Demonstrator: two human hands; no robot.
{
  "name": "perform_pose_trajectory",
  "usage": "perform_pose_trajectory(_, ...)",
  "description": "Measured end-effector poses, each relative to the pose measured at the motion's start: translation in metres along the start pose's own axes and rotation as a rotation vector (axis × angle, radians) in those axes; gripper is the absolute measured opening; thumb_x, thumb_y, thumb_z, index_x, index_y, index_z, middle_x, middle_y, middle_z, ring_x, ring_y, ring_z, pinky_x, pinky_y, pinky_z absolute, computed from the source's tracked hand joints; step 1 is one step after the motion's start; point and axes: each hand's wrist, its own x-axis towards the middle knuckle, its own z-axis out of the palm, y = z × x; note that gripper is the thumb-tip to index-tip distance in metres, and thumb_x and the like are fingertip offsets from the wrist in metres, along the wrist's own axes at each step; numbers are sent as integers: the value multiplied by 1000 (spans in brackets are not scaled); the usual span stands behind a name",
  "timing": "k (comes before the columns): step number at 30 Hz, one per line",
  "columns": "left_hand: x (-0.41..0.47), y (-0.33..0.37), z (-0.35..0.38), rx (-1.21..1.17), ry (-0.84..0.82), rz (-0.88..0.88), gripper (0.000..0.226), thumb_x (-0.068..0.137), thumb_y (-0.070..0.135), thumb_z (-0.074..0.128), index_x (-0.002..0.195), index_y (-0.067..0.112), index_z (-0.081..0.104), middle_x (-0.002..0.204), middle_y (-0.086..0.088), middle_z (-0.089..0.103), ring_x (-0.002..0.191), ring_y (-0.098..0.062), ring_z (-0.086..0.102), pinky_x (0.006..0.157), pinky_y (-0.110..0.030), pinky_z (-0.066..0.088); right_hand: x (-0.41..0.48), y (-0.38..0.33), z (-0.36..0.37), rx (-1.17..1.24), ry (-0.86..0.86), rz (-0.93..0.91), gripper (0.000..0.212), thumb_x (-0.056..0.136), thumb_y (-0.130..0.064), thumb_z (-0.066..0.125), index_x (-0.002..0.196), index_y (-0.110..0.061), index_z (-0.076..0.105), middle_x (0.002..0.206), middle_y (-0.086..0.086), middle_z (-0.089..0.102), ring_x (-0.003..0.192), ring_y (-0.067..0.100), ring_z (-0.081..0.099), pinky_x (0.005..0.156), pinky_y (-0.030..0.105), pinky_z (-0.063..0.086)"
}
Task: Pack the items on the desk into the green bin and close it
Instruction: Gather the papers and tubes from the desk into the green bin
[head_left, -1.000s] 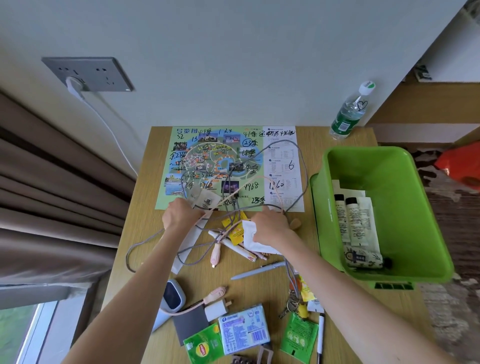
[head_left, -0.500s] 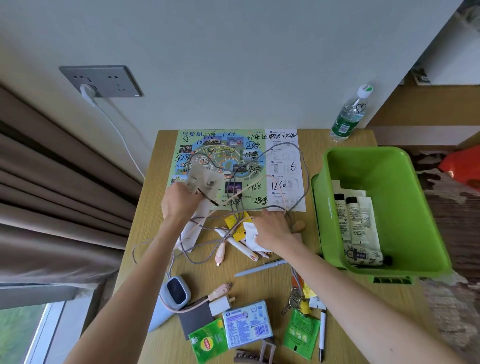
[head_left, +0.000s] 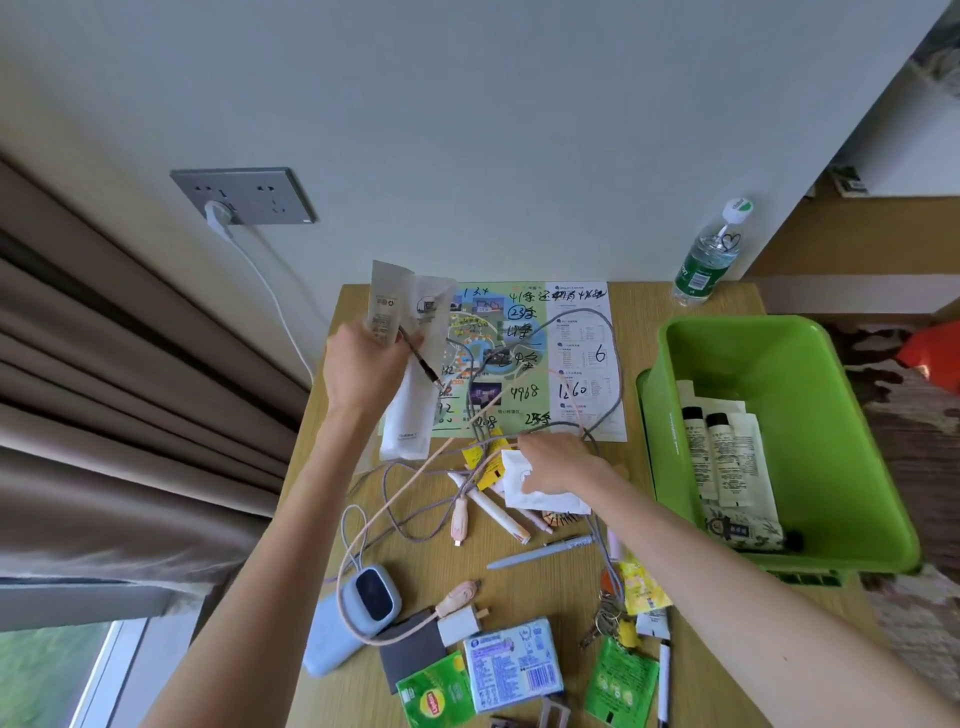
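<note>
The left hand (head_left: 363, 374) is up above the counter's (head_left: 571, 587) far left corner, its grip closed around a few thin translucent packets (head_left: 397, 312). A dark cable plug (head_left: 427, 370) pokes out of the same grip. The right hand (head_left: 561, 462) lies knuckles-up on a white paper packet (head_left: 543, 496) at the middle of the counter. Its fingers are hidden, so I cannot tell whether the grip is closed on anything.

A grey cable (head_left: 615, 364) loops over the handwritten map (head_left: 519, 358), and a pink cable (head_left: 410, 496) runs down to the blue power bank (head_left: 358, 608).

The green bin (head_left: 810, 384) stands open on the counter's right side, holding two tubes (head_left: 732, 457) and a patterned pouch (head_left: 743, 530). A pen (head_left: 540, 553), keys (head_left: 605, 618), a tissue pack (head_left: 511, 665) and a tea bag (head_left: 436, 696) lie on the near part of the counter.
</note>
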Motion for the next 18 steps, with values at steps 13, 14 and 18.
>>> perform_pose_trajectory(13,-27,-9,-8,224,-421,-191,23,71,25,71,67,5,61,60,-9,61,62,-28,59,61,-33,46,-53,10,-38,53,58,65,29,85,-30,68,97,-12,49,92,5,53,88,27,55,66,30,37)
perform_pose_trajectory(14,-34,-13,-6,220,-437,-224,23,74,20,72,62,5,59,54,-6,58,56,-25,56,58,-30,43,-58,12,-36,94,79,65,30,85,-33,68,95,-13,48,93,4,53,87,26,54,64,31,36)
perform_pose_trajectory(18,-63,-25,2,82,-466,-353,26,81,9,72,60,7,55,52,-5,57,37,-11,50,44,-20,41,-76,19,-25,417,158,67,36,85,-41,69,101,-14,50,95,2,52,87,23,54,60,30,35)
